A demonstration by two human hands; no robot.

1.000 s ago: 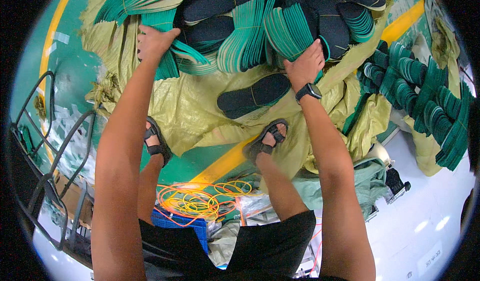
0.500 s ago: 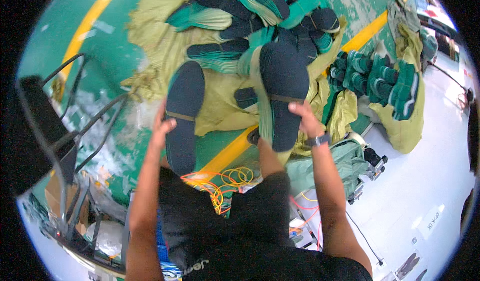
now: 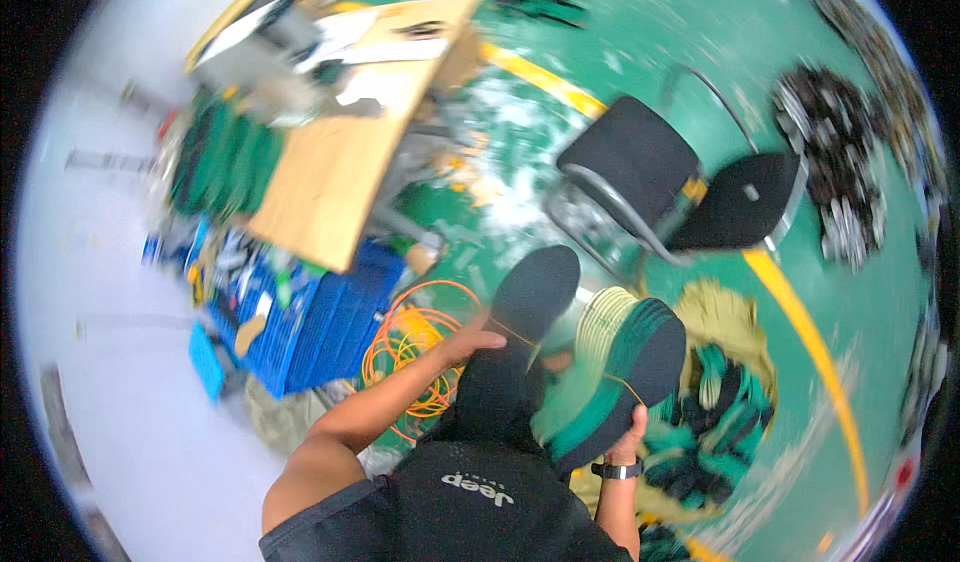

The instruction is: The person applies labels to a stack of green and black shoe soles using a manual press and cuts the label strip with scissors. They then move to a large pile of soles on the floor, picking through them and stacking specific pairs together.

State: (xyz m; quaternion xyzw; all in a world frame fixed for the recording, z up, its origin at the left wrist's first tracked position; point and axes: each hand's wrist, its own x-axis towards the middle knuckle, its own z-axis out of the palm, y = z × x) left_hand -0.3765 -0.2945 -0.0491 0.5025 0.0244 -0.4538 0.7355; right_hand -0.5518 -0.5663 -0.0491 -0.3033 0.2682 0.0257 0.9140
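My left hand (image 3: 472, 345) is closed on the edge of a dark bundle of insoles (image 3: 540, 290) bound with a thin band. A second, thicker bundle of insoles (image 3: 655, 347), dark on top with green and cream layered sides, is gripped from below by my right hand (image 3: 628, 438). A thin band runs round this stack too. Both bundles are held up in front of my body, tilted and slightly apart. Beyond my right hand, more green and black insole bundles (image 3: 705, 432) lie heaped on a yellow-green woven sack (image 3: 720, 320).
A black chair (image 3: 630, 152) with metal tubing stands ahead. To the left is a wooden table (image 3: 330, 177) with green stacks (image 3: 225, 157) at its end. Under it sit a blue crate (image 3: 335, 312) and coiled orange hose (image 3: 425, 362). Dark bundles (image 3: 830, 142) lie at far right.
My body and view have turned left, so the heap of insoles now lies to my right and the table has come into view. Both bundles stay in my hands, now drawn nearer my body.
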